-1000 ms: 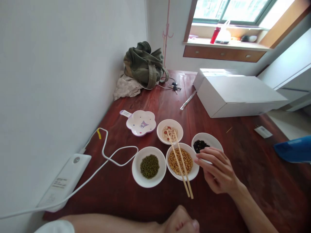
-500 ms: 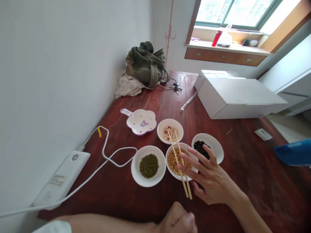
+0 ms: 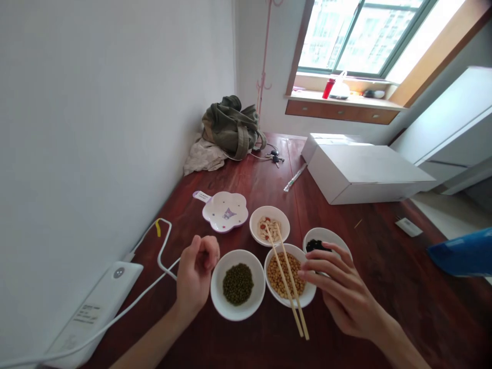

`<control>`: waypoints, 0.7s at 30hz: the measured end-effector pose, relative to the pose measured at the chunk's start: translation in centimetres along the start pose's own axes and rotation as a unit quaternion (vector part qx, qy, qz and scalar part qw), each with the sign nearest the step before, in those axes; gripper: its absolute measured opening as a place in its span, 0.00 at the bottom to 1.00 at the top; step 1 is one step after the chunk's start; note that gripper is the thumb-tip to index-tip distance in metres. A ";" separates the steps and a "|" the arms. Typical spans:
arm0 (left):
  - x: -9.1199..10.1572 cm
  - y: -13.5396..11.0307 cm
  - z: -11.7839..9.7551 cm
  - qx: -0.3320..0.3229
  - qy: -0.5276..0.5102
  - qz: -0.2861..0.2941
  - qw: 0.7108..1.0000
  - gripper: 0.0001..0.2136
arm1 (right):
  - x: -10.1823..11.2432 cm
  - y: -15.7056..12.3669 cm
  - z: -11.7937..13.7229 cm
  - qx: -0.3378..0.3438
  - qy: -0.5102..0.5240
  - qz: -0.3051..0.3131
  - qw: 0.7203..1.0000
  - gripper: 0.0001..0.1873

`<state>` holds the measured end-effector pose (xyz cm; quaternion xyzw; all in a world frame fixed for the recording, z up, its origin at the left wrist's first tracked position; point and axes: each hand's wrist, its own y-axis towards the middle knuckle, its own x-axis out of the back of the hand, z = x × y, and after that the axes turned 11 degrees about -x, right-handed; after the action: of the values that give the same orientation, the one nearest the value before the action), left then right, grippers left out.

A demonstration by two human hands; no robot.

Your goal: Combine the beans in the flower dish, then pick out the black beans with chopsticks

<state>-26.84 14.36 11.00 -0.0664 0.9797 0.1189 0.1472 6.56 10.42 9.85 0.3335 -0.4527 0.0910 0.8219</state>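
Note:
My left hand [image 3: 196,274] is beside the white bowl of green mung beans [image 3: 238,284], its fingers curled in and nothing visible in them. My right hand [image 3: 344,289] has its fingers stretched out over the near side of the bowl of black beans [image 3: 317,246], partly hiding it. Its fingertips come close to the rim of the bowl of yellow soybeans [image 3: 279,277]. A pair of wooden chopsticks [image 3: 291,284] lies across the soybean bowl, tips reaching into the bowl of pale seeds or nuts [image 3: 265,233] behind it.
A white and purple flower-shaped dish [image 3: 226,218] lies behind the mung beans. A white power strip [image 3: 98,312] and its cable run along the left wall. Farther back are a green bag [image 3: 230,128], keys [image 3: 274,158] and a white box [image 3: 369,169]. A blue object [image 3: 461,251] stands at right.
My left hand has risen from the bottom edge to the left side of the mung bean bowl. My right hand has shifted right, off the chopsticks. The view has tilted up.

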 end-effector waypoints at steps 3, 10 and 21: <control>1.5 1.5 2.3 -0.004 0.063 -0.043 0.997 0.28 | 0.0 2.9 -0.6 -0.103 0.014 0.018 0.994 0.18; 3.4 3.6 5.2 -0.009 0.108 -0.143 0.984 0.12 | -2.3 11.8 -7.0 -0.314 0.115 0.191 0.923 0.22; 3.8 6.7 8.0 -0.016 0.184 -0.058 0.981 0.28 | -5.6 14.9 -10.5 -0.367 0.276 0.324 0.827 0.20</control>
<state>-29.37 22.42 3.84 -0.1463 0.9825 0.1117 -0.0296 3.82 29.22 8.43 -0.1976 -0.2887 0.2674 0.8978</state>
